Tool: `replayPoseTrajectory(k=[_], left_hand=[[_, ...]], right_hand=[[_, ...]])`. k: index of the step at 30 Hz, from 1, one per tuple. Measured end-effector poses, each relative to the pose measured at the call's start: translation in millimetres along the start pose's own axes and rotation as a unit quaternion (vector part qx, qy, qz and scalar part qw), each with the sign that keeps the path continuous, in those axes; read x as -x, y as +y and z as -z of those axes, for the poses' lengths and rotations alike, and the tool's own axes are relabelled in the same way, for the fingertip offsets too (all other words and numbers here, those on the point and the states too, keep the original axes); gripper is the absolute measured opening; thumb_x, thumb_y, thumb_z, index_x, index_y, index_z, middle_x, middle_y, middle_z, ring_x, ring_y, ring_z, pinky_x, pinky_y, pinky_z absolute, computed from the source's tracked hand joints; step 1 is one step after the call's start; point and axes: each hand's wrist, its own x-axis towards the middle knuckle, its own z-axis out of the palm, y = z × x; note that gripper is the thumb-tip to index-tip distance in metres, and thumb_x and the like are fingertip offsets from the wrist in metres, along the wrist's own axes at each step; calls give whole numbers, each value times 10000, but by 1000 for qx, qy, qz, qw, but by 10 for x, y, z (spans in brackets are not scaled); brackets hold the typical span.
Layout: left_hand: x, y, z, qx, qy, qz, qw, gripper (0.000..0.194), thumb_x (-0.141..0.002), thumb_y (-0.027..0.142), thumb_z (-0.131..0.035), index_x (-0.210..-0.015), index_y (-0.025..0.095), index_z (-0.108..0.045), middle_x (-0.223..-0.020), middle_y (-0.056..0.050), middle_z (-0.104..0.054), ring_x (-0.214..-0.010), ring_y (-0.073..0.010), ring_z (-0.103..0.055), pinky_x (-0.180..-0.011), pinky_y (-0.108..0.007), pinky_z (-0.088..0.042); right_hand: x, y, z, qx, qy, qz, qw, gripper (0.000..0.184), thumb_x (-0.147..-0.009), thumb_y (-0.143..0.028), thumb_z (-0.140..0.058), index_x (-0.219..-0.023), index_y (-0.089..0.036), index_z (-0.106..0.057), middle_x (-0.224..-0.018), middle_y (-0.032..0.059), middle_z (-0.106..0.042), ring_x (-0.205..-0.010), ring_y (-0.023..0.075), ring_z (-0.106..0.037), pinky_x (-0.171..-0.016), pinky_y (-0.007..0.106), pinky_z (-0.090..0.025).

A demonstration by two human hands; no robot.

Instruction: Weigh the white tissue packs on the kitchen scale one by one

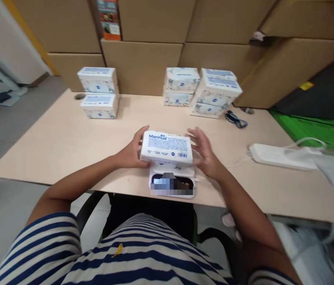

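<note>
A white tissue pack [167,147] with blue "Manhua" print sits in front of me, over a white device [172,170] that looks like a small digital scale. The device has a dark, glossy front panel, partly blurred out. My left hand [134,150] grips the pack's left end, thumb at the lower front corner and fingers behind. At the right end, my right hand [205,154] has its fingers spread; it is very close to the pack, and I cannot tell whether it touches. Whether the pack rests fully on the device is hidden.
Stacked tissue packs stand at the back left [98,105] and back right [216,95] of the table [51,146]. Dark blue glasses or a strap [236,119] lies near the right stack. A white power strip [282,156] is at right. Cardboard boxes [143,65] line the back edge.
</note>
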Motion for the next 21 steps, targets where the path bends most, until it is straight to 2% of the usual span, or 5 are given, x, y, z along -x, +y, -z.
replayPoseTrajectory(k=[2, 5, 10, 14, 21], left_hand=[[1, 50, 348, -17, 37, -1, 999, 1409, -693, 631, -1047, -1817, 520, -205, -1805, -129, -451, -1638, -538, -495, -1329, -774, -470], [59, 74, 1070, -24, 148, 40, 988, 1389, -587, 633, -1085, -1750, 441, -349, -1774, -129, -496, -1633, -536, -503, -1317, -730, -512], [99, -159, 2049, 52, 374, 120, 918, 1146, -631, 669, -991, -1550, 340, -390, -1651, -156, -600, -1574, -440, -591, -1226, -598, -606], [18, -337, 2401, 11, 454, 154, 878, 1257, -531, 505, -1036, -1546, 262, -336, -1571, -197, -630, -1545, -410, -604, -1236, -523, -576], [72, -376, 2606, 3, 346, 184, 920, 830, -600, 535, -978, -1306, 230, -669, -1319, -113, -797, -1367, -363, -670, -1174, -518, -566]], right_hand=[[21, 111, 63, 28, 80, 30, 996, 1114, -936, -1007, -520, -1824, -466, -122, -1853, 178, -336, -1620, 451, -538, -1193, 707, -592], [22, 244, 220, 169, 170, 66, 968, 1069, -980, -845, -670, -1829, -459, -147, -1864, 201, -256, -1610, 497, -531, -1174, 758, -580], [18, 303, 384, 271, 211, 84, 935, 1011, -1027, -641, -729, -1834, -492, -139, -1875, 193, -176, -1557, 524, -564, -1108, 821, -598], [2, 370, 340, 275, 222, 82, 932, 1013, -1022, -630, -746, -1834, -461, -164, -1873, 206, -183, -1571, 523, -554, -1113, 830, -604], [-10, 491, 293, 275, 243, 91, 926, 936, -1024, -577, -772, -1813, -425, -293, -1833, 230, -309, -1530, 504, -619, -1085, 812, -635]])
